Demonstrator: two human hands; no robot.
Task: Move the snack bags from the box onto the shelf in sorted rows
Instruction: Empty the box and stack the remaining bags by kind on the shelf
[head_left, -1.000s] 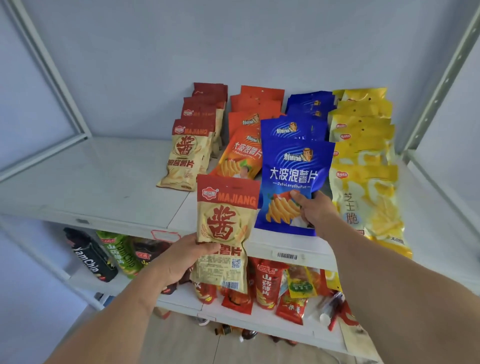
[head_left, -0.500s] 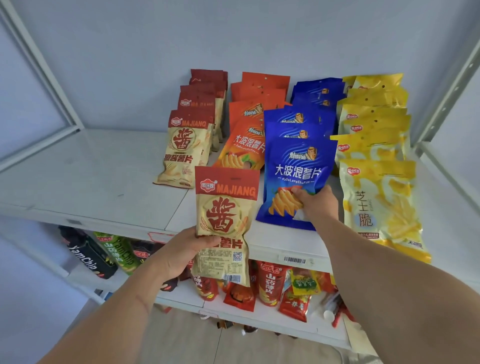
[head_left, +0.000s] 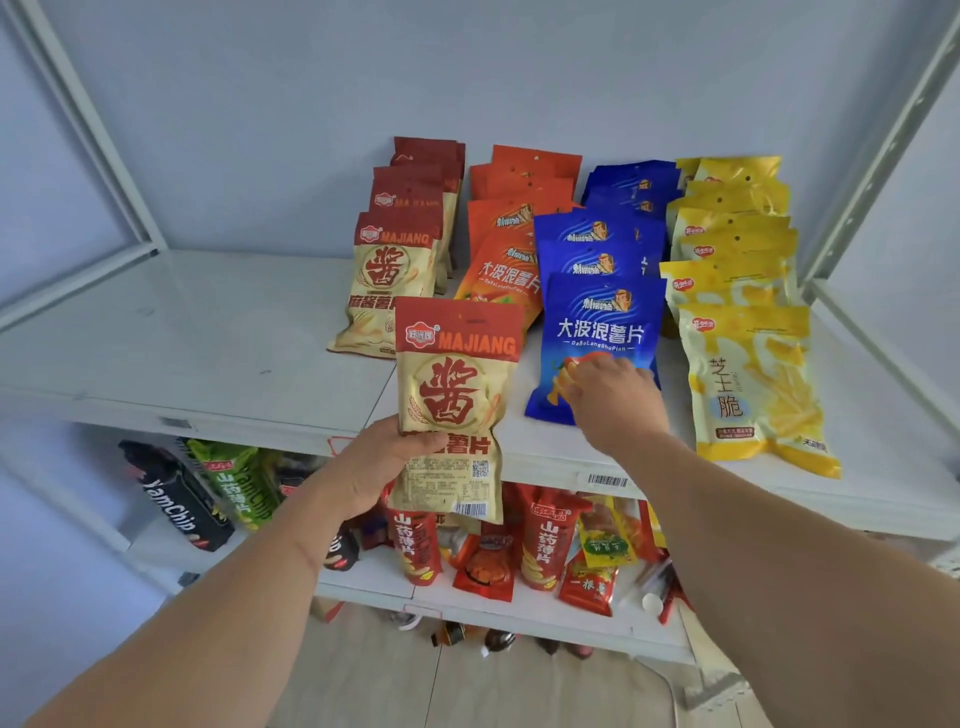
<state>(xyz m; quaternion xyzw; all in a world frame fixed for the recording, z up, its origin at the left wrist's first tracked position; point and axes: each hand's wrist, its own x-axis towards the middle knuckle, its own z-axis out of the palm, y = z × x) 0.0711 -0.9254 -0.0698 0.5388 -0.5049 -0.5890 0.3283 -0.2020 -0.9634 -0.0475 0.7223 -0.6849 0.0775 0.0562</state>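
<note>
**A:** Shelf (head_left: 208, 332) work, mid-placement by the look of it. Four rows run front to back: Majiang row (head_left: 400, 260), orange row (head_left: 511, 244), blue row (head_left: 602, 244), yellow row (head_left: 737, 260).

**B:** And the hands?

**A:** The right hand (head_left: 613, 400) lies on the lower part of the front blue bag (head_left: 602, 332), which rests flat on the shelf at the head of its row. Whether the fingers are pinching the bag or only pressing it down, I cannot tell; the back of the hand hides them.

**B:** The left?

**A:** The left hand (head_left: 379, 467) grips a Majiang bag (head_left: 454, 395) by its lower half, thumb across the front, held upright in the air just before the shelf edge, between the Majiang and blue rows.

**B:** So what does the next move call for?

**A:** My judgement: the blue bag is as good as placed, and the Majiang bag should go leftward and down, laid overlapping the front bag of its own row. The box is out of view.
</note>
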